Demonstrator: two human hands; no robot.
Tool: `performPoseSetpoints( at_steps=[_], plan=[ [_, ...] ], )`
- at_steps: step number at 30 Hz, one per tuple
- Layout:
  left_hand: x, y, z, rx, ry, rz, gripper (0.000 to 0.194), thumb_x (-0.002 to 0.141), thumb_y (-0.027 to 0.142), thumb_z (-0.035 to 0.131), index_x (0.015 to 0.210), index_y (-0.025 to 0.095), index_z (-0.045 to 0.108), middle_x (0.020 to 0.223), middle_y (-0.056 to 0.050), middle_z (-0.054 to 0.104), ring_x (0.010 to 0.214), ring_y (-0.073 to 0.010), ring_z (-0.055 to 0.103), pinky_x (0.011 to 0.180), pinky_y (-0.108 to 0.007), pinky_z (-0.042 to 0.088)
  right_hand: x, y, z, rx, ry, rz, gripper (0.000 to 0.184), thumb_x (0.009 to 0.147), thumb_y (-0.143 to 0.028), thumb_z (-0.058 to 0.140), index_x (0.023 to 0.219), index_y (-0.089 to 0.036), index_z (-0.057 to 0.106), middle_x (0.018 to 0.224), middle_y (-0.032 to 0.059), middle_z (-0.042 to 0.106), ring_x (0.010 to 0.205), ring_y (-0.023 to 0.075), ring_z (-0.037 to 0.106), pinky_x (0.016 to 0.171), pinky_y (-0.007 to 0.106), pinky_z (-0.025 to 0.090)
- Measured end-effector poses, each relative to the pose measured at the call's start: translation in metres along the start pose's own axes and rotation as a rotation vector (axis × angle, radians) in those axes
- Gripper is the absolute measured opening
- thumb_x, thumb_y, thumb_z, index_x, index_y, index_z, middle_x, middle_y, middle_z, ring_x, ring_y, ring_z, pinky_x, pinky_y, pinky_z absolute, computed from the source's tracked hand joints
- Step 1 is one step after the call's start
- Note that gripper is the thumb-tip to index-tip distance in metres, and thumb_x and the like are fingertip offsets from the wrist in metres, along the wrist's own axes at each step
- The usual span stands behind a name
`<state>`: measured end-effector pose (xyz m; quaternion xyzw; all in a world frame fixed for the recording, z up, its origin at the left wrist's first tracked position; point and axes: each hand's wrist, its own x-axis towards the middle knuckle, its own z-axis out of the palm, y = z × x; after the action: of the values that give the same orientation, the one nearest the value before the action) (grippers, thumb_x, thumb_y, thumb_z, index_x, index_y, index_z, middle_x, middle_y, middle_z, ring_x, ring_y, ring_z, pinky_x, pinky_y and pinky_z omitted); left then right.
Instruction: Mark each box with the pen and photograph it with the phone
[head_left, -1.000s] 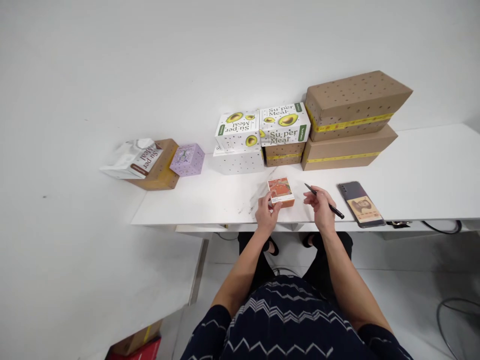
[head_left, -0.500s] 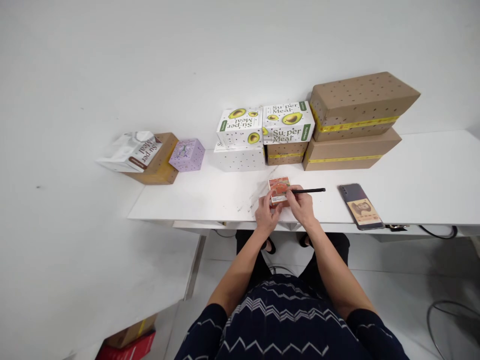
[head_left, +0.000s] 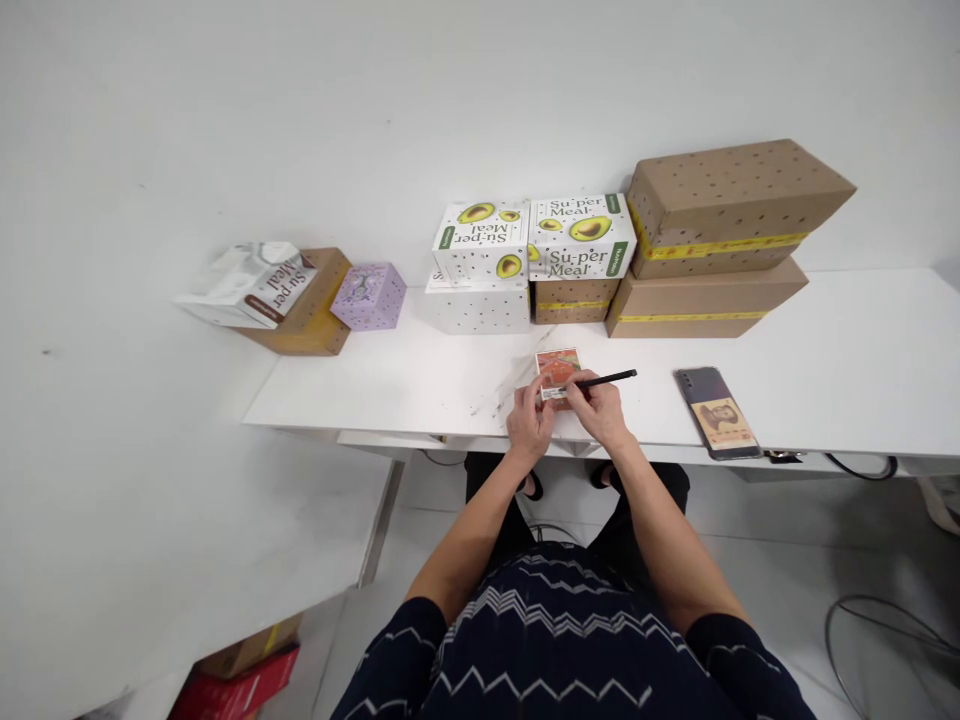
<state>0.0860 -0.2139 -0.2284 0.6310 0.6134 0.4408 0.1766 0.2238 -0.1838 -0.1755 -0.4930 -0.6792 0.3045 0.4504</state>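
A small orange box (head_left: 558, 364) lies on the white table (head_left: 375, 385) near its front edge. My left hand (head_left: 529, 420) grips the box's left and near sides, fingers curled around it. In my right hand (head_left: 600, 412) is a black pen (head_left: 613, 379), pinched between the fingers. Its tip points left, down at the box's pale label strip, while its back end sticks out to the right. Whether the tip touches the box is too small to tell. My right hand rests close against the box's right side.
Behind the hands stand white avocado-print boxes (head_left: 480, 243) on lower boxes, beside two stacked brown cartons (head_left: 720, 295). A purple box (head_left: 369, 297) and a white box (head_left: 259, 285) on a carton are at the left. A phone (head_left: 716, 412) lies right, near the table edge.
The pen's back end has swung a little left and up, and my right hand has shifted slightly left over the box. My left hand keeps its hold. The whole view has moved slightly.
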Motion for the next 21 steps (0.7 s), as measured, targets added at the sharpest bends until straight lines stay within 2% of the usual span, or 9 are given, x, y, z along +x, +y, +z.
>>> performPoseSetpoints(
  at_steps=[21],
  plan=[
    [0.0001, 0.0006, -0.0004, 0.032, -0.013, -0.005, 0.045, 0.094, 0.038, 0.043, 0.136, 0.023, 0.047, 0.114, -0.01, 0.06, 0.096, -0.0205, 0.061, 0.078, -0.031, 0.049, -0.002, 0.0038, 0.0012, 0.022, -0.027, 0.054, 0.02, 0.087, -0.037, 0.048, 0.082, -0.021, 0.06, 0.078, 0.0025, 0.065, 0.065, 0.0156, 0.06, 0.063, 0.027, 0.049]
  ],
)
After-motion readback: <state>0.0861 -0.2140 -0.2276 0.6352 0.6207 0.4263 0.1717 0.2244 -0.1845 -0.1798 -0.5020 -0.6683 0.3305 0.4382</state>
